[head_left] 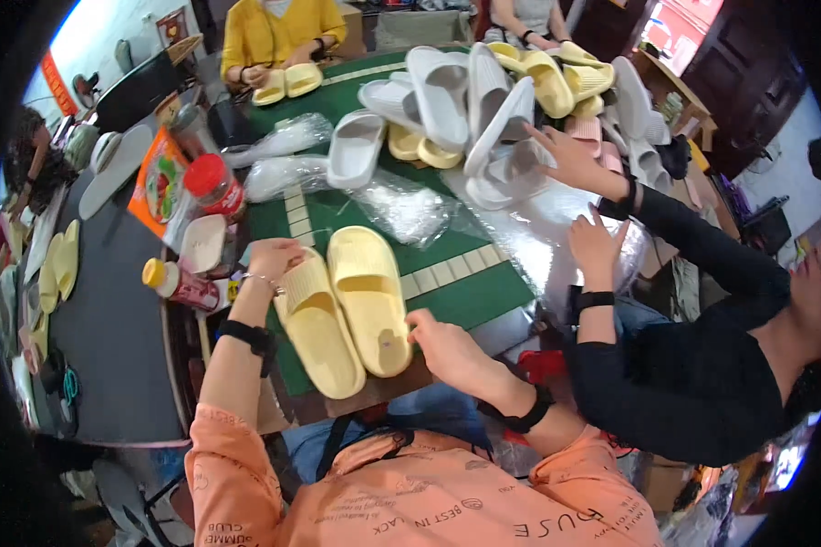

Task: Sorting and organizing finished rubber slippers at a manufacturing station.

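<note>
Two pale yellow slippers lie side by side on the green table in front of me. My left hand grips the toe end of the left slipper. My right hand touches the heel side of the right slipper, fingers curled at its edge. Both forearms come up from the lower edge, in orange sleeves with black wrist bands.
A heap of grey, yellow and pink slippers fills the far table. Clear plastic bags lie mid-table. A person in black at right reaches into the heap. A person in yellow sits opposite. Bottles stand at left.
</note>
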